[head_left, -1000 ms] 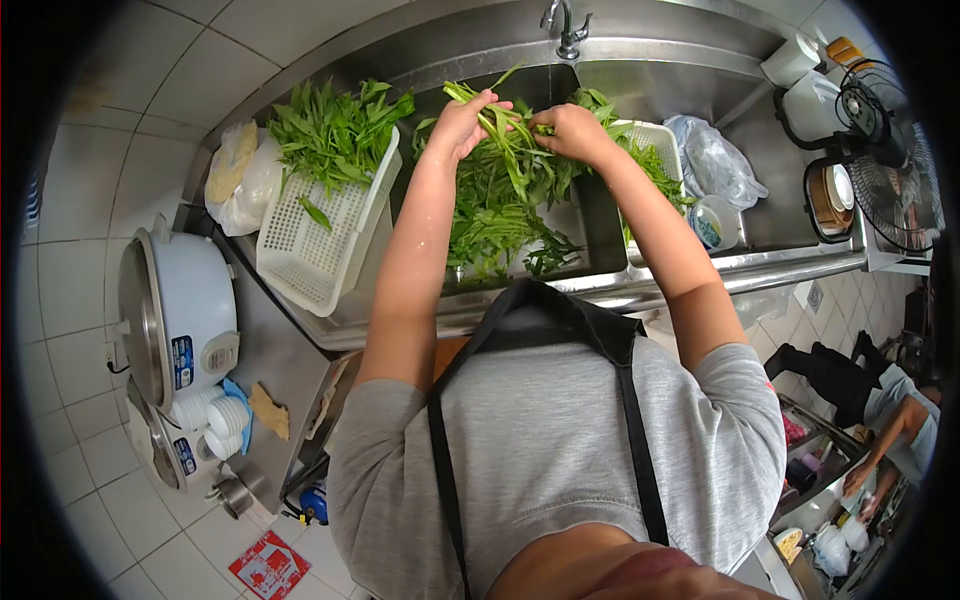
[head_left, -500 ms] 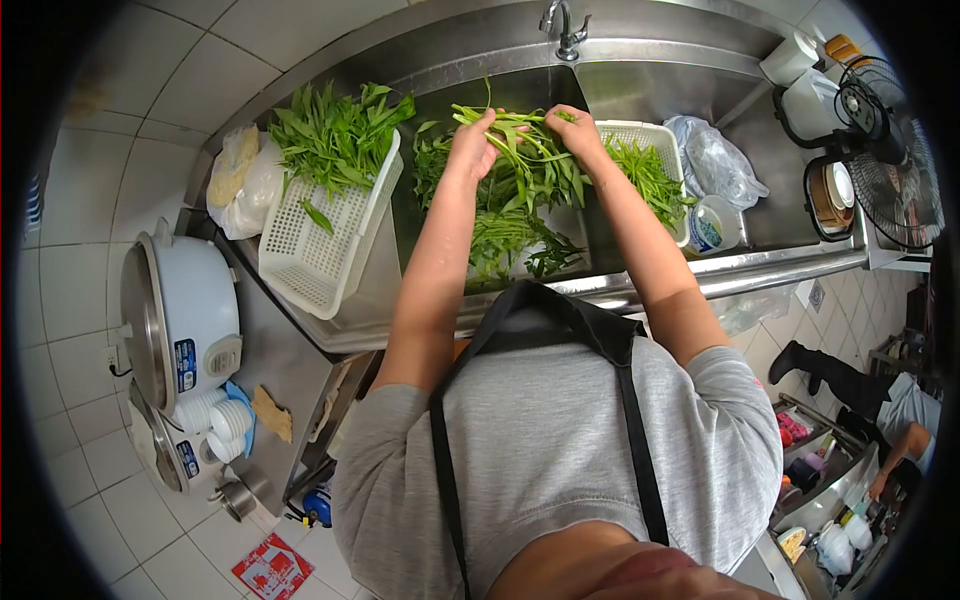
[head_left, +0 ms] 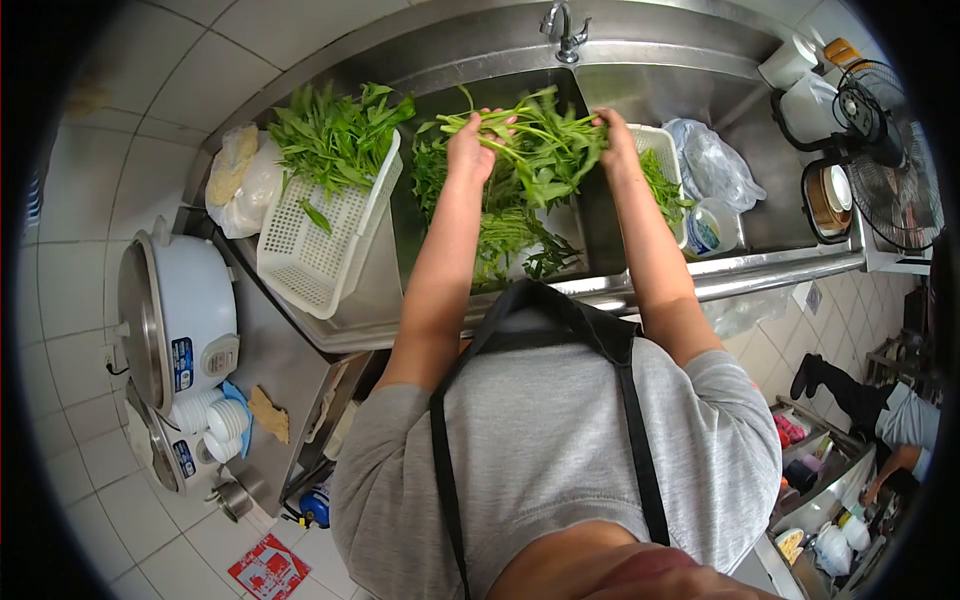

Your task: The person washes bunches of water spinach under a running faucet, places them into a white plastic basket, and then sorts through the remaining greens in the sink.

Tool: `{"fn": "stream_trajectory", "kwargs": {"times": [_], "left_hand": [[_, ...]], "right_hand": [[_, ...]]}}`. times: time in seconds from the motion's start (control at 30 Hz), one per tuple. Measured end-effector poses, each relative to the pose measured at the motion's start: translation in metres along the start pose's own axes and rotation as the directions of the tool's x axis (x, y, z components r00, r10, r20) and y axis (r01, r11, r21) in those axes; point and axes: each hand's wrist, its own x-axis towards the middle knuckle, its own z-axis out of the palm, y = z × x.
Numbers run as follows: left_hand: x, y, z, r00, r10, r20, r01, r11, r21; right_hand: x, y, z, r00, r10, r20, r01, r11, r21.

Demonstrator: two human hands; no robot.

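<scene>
A loose bunch of water spinach, with long pale stems and narrow leaves, is held up over the left sink basin. My left hand is closed around the stem end. At the leafy end, my right hand has its fingers curled against the leaves, beside the right basket's corner. Below, more greens lie in the basin. On the left, a white perforated basket holds a heap of leafy greens. The white basket on the right contains cut green stems.
A faucet stands behind the basin. Right of the baskets are a clear plastic bag, a plastic tub and a fan. Left are bagged food and a large rice cooker. Another person is at far right.
My right hand has moved right, from the stems to the leafy end. The bunch has swung up and right, its leaves blurred. My left hand has barely shifted.
</scene>
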Motion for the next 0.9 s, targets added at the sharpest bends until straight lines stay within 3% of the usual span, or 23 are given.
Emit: {"fn": "stream_trajectory", "kwargs": {"times": [0.1,0.17,0.23,0.3,0.37,0.43,0.47,0.6,0.7,0.9], "left_hand": [[-0.001,0.019,-0.016,0.999,0.034,-0.032,-0.034,0.999,-0.004],[-0.004,0.030,-0.022,0.995,0.088,-0.054,-0.086,0.996,0.028],[-0.002,0.038,-0.030,0.988,0.135,-0.077,-0.129,0.988,0.080],[-0.002,0.045,-0.036,0.987,0.138,-0.079,-0.128,0.985,0.113],[-0.001,0.045,-0.035,0.988,0.135,-0.076,-0.123,0.981,0.147],[0.003,0.041,-0.030,0.983,0.154,-0.103,-0.138,0.979,0.148],[0.006,0.038,-0.028,0.983,0.164,-0.087,-0.150,0.978,0.145],[0.004,0.029,-0.007,0.989,0.147,-0.034,-0.137,0.968,0.209],[0.002,0.020,0.003,0.990,0.137,-0.037,-0.130,0.978,0.162],[0.003,0.016,-0.007,0.991,0.087,-0.098,-0.074,0.988,0.134]], "right_hand": [[0.020,-0.034,-0.033,0.972,-0.210,0.104,0.212,0.977,-0.016],[0.010,-0.063,-0.038,0.898,-0.424,0.119,0.435,0.895,-0.096],[-0.004,-0.094,-0.036,0.879,-0.446,0.170,0.468,0.876,-0.116],[-0.018,-0.119,-0.029,0.884,-0.413,0.219,0.453,0.874,-0.177],[-0.030,-0.130,-0.013,0.889,-0.390,0.239,0.456,0.797,-0.395],[-0.043,-0.126,0.011,0.859,-0.385,0.339,0.503,0.502,-0.704],[-0.036,-0.113,0.015,0.791,-0.346,0.504,0.610,0.377,-0.697],[-0.065,-0.051,0.070,0.720,-0.185,0.669,0.653,-0.147,-0.743],[-0.083,-0.023,0.096,0.728,-0.095,0.679,0.645,-0.241,-0.725],[-0.074,-0.008,0.101,0.620,-0.133,0.773,0.731,-0.260,-0.631]]}}
